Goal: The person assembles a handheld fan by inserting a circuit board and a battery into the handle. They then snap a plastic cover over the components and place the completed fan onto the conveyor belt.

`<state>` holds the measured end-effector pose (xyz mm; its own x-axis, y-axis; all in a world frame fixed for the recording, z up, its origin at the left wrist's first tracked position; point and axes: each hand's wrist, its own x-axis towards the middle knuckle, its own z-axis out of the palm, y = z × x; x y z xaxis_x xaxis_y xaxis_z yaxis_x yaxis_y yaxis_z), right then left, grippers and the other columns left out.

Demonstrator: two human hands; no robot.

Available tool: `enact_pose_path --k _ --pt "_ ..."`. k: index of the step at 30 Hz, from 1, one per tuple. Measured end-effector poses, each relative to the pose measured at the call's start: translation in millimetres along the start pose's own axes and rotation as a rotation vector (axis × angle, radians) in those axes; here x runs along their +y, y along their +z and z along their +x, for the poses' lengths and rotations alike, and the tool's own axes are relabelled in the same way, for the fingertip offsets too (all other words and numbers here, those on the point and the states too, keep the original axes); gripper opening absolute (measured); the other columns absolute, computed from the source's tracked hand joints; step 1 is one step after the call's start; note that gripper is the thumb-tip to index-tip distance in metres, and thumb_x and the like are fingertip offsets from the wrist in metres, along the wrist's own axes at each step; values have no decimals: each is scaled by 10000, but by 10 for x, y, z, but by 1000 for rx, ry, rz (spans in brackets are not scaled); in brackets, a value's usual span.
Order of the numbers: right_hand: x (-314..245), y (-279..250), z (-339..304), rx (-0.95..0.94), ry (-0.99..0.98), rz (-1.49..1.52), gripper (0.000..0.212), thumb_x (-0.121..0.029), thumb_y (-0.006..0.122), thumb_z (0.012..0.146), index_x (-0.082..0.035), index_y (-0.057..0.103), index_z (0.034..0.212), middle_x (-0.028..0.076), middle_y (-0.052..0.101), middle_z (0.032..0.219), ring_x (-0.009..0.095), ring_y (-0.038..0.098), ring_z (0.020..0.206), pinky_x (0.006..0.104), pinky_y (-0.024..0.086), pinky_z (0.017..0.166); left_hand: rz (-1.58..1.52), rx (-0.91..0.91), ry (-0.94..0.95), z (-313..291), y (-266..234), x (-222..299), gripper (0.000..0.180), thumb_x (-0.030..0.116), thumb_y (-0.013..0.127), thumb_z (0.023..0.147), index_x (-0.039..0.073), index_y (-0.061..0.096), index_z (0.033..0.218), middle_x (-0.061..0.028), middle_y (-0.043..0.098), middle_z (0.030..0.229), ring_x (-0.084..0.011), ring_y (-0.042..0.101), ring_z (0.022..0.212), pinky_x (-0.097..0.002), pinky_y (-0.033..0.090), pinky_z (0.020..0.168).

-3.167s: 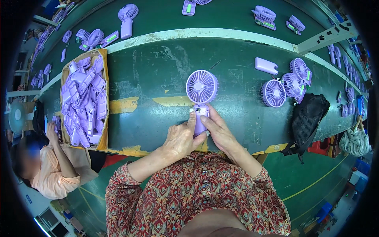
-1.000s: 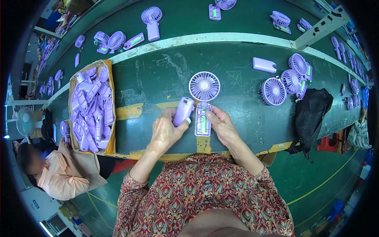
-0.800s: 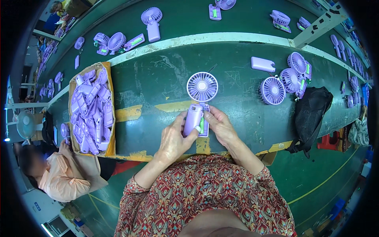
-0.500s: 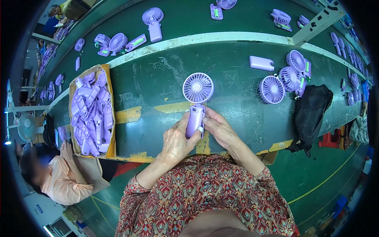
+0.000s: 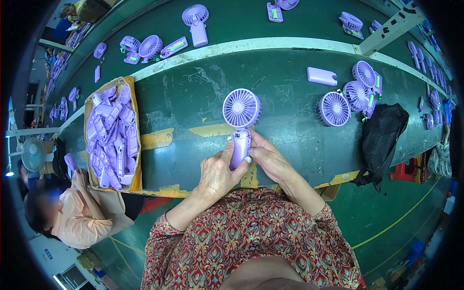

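Note:
A purple handheld fan is in front of me, its round caged head pointing away and its handle toward my body. My left hand grips the handle from the left, thumb along its lower side. From the right, my right hand holds the same handle, its fingers partly hidden behind it. A small dark opening shows at the handle's upper end, near the fan head. Both hands are closed on the fan over the green bench.
To the left stands a cardboard box full of purple casing parts. Several fan heads, a loose purple cover and a black mesh bag lie at right. More fans rest beyond a pale rail. A co-worker sits at left.
The fan in my hands has shifted very slightly, with both hands keeping hold. Fans beyond the rail have moved a little to the right. The co-worker at left now has a fan raised.

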<state>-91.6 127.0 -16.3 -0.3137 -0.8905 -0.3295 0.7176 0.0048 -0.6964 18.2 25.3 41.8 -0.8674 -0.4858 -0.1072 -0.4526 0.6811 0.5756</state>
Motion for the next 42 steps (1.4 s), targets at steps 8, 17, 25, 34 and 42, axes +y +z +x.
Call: enact_pose_path --k 8,17,25,34,42 --pt "-67 41 -22 3 31 -150 697 10 381 806 -66 141 1455 77 420 1265 169 429 1106 281 370 946 14 20 28 -4 13 -48 607 233 707 700 -143 524 1140 -218 619 642 -291 639 541 -354 512 522" --pt "-144 117 -49 25 49 -198 676 -1 389 812 -68 166 1447 80 433 1239 164 431 1086 281 374 936 -9 -57 18 28 -46 -95 617 238 716 702 -150 519 1139 -218 634 665 -294 653 564 -341 523 548" --pt "-132 132 -59 71 86 -147 546 -50 412 881 -15 257 1404 80 446 1254 152 414 1140 285 336 982 -50 -122 21 37 -33 -126 608 281 664 737 -168 515 1119 -262 622 692 -365 640 598 -430 517 558" --pt "21 146 17 189 -42 -194 349 -130 524 924 4 476 1242 61 586 1085 103 549 957 244 450 856 124 -148 72 -30 48 -72 687 305 670 771 -156 416 1213 -247 626 755 -357 645 640 -428 517 559" --pt "-74 57 13 105 -118 142 363 -110 524 918 -3 457 1258 81 578 1121 122 558 978 281 457 877 -853 -355 -223 99 150 -365 371 272 578 887 -59 508 1039 -134 643 835 -192 650 704 -322 522 637"
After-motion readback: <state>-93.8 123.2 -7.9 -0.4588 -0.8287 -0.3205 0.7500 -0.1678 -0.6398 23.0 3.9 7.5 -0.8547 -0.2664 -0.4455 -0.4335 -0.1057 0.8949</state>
